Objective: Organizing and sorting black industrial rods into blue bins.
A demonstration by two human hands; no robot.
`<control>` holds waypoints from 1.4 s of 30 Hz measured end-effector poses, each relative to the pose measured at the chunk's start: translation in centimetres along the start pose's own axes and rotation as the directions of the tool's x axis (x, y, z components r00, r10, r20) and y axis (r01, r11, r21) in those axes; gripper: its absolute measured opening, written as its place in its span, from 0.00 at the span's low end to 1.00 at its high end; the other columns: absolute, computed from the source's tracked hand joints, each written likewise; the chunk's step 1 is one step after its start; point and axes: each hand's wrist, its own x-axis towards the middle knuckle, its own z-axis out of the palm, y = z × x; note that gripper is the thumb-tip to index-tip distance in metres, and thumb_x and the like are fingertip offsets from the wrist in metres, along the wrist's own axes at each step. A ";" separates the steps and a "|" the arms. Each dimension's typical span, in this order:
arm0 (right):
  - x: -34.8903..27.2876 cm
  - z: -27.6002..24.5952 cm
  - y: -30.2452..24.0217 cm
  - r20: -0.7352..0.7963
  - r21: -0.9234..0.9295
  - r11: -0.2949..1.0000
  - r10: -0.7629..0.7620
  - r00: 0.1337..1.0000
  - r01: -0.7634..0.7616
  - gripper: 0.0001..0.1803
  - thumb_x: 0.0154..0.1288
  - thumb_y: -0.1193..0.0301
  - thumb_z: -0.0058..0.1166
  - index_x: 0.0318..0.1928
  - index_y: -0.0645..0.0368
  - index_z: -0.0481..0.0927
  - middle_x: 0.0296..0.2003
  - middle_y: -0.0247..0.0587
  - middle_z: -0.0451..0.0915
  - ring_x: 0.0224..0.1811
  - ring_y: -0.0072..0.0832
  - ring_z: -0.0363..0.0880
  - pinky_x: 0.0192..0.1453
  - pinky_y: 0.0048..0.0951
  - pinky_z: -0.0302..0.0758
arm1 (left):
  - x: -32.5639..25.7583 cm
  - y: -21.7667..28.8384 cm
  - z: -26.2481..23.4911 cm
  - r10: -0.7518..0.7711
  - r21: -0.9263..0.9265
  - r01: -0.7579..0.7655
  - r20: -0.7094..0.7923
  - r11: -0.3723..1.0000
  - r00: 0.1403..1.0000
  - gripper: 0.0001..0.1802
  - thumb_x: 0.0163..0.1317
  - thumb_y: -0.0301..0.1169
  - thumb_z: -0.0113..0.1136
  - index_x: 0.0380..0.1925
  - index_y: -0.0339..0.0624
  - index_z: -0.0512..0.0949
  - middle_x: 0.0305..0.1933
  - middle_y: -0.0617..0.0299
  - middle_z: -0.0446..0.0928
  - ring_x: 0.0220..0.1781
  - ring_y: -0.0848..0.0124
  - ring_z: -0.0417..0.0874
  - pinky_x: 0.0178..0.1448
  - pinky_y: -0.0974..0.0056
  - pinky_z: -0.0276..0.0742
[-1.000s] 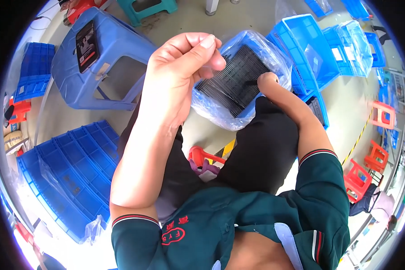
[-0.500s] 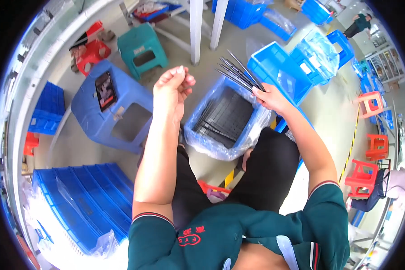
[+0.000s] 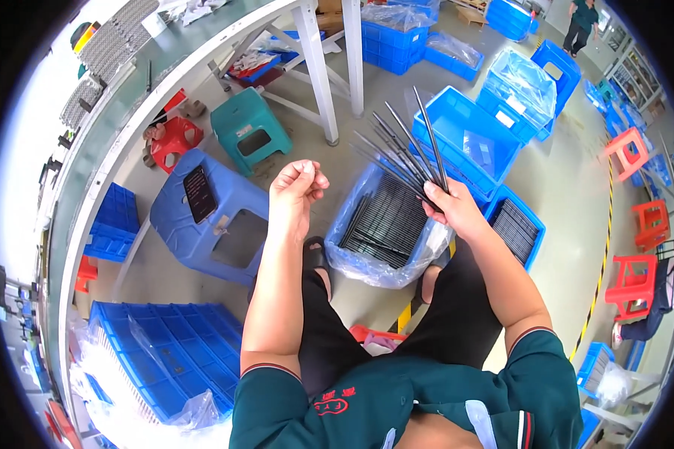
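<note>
My right hand point(image 3: 455, 209) grips a fanned bundle of thin dark rods point(image 3: 398, 146), their tips pointing up and to the left. Below it sits a blue bin lined with clear plastic point(image 3: 352, 254), filled with more of the same dark rods point(image 3: 386, 224). My left hand point(image 3: 296, 191) is raised in front of me with fingertips pinched together; whether it holds anything is too small to tell. It hovers left of the bin, above a blue plastic stool point(image 3: 202, 224).
A dark phone point(image 3: 200, 193) lies on the blue stool. A green stool point(image 3: 249, 127) and red stool point(image 3: 174, 141) stand under a long worktable point(image 3: 127, 112). Blue crates point(image 3: 468, 131) surround me; stacked blue trays point(image 3: 165, 352) lie lower left. A person point(image 3: 580, 22) walks far back.
My right hand has lifted the bundle of rods higher out of the bin and fanned it. My left hand has moved away from the bin's plastic. The view has tilted up.
</note>
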 end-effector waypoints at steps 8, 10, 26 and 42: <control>-0.1 0.0 -0.1 -0.005 0.033 0.999 0.015 1.000 -0.015 0.12 0.65 0.63 0.51 0.32 0.58 0.70 0.19 0.34 0.71 0.16 0.14 0.63 0.19 0.16 0.60 | -0.8 0.1 -0.1 0.080 -0.082 -0.074 0.071 0.994 0.994 0.07 0.63 0.31 0.55 0.34 0.39 0.75 0.25 0.63 0.75 0.28 0.74 0.76 0.35 0.70 0.69; -0.5 -0.1 -0.8 0.017 -0.071 0.997 0.031 0.999 -0.030 0.11 0.65 0.63 0.51 0.32 0.58 0.71 0.18 0.30 0.70 0.16 0.14 0.64 0.20 0.17 0.61 | -0.8 0.1 -0.2 0.105 -0.088 -0.097 0.094 0.991 0.990 0.07 0.63 0.31 0.55 0.34 0.38 0.75 0.25 0.63 0.75 0.29 0.73 0.75 0.35 0.70 0.69; -1.1 0.5 -0.3 0.036 -0.469 0.869 -0.164 0.986 0.161 0.16 0.63 0.60 0.53 0.28 0.62 0.73 0.15 0.38 0.73 0.17 0.25 0.72 0.24 0.29 0.68 | -1.7 -0.7 -0.4 0.071 0.040 -0.081 0.208 0.996 0.976 0.08 0.63 0.32 0.56 0.32 0.37 0.75 0.24 0.64 0.75 0.27 0.76 0.74 0.34 0.72 0.68; -0.9 -0.1 0.0 0.062 -0.481 0.861 -0.153 0.986 0.164 0.16 0.62 0.60 0.54 0.32 0.62 0.76 0.15 0.41 0.72 0.18 0.29 0.72 0.26 0.31 0.68 | -1.7 0.9 -0.9 0.193 0.493 -0.236 0.136 0.837 0.972 0.06 0.61 0.28 0.56 0.32 0.36 0.76 0.27 0.62 0.79 0.31 0.77 0.78 0.39 0.72 0.72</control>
